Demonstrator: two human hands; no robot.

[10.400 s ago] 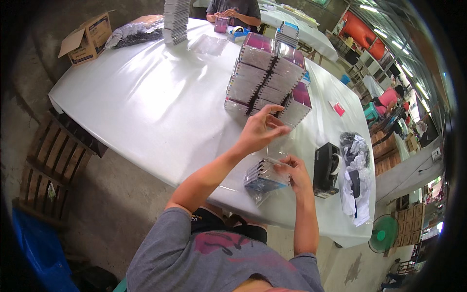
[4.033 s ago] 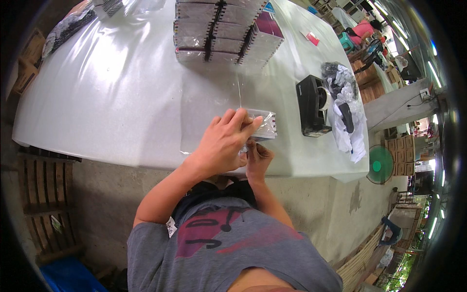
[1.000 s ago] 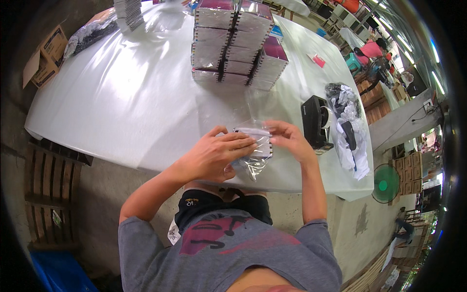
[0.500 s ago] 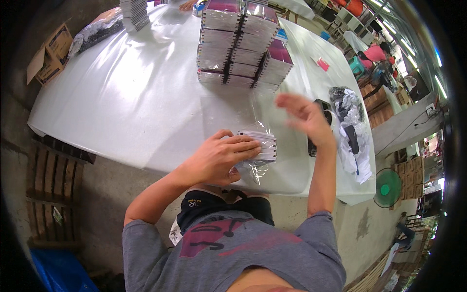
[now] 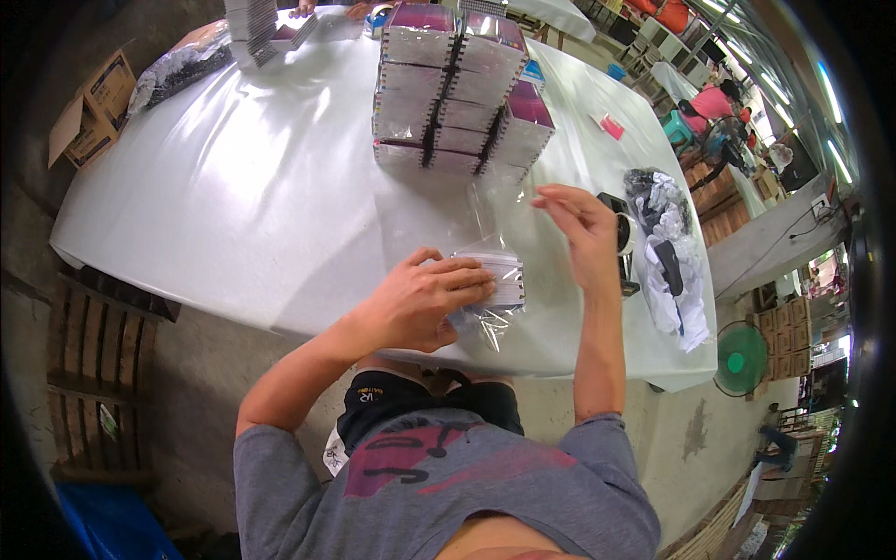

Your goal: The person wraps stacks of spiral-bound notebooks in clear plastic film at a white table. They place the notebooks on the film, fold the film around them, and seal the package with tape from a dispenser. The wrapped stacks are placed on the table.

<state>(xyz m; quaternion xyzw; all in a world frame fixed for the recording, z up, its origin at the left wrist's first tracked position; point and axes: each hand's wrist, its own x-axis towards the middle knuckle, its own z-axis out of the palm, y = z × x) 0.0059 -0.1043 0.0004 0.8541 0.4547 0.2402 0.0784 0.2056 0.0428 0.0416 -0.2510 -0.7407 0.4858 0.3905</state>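
My left hand [image 5: 420,294] grips a small bundle of spiral notebooks [image 5: 507,285] at the table's near edge, its fingers over the top and its thumb low on the near side. Clear plastic film [image 5: 485,219] surrounds the bundle and spreads loosely beyond it. To the right, my right hand [image 5: 583,229] is raised, with fingertips pinched near the film's right side. Whether a bit of tape or film is between them is too fine to see. Beside that wrist stands a black tape dispenser [image 5: 627,271] with a roll on it, partly covered by the hand.
Tall stacks of plastic-wrapped notebooks [image 5: 411,93] stand ahead on the white-covered table [image 5: 215,205]. Another notebook stack [image 5: 250,33] is at the far left, by a person's hand [image 5: 303,8]. Crumpled plastic [image 5: 667,252] lies along the right edge. A cardboard box [image 5: 98,107] sits left.
My right hand, blurred before, has come down slightly, and its fingers have drawn together. My left hand stays on the bundle. A person's hand now shows at the far-left stack.
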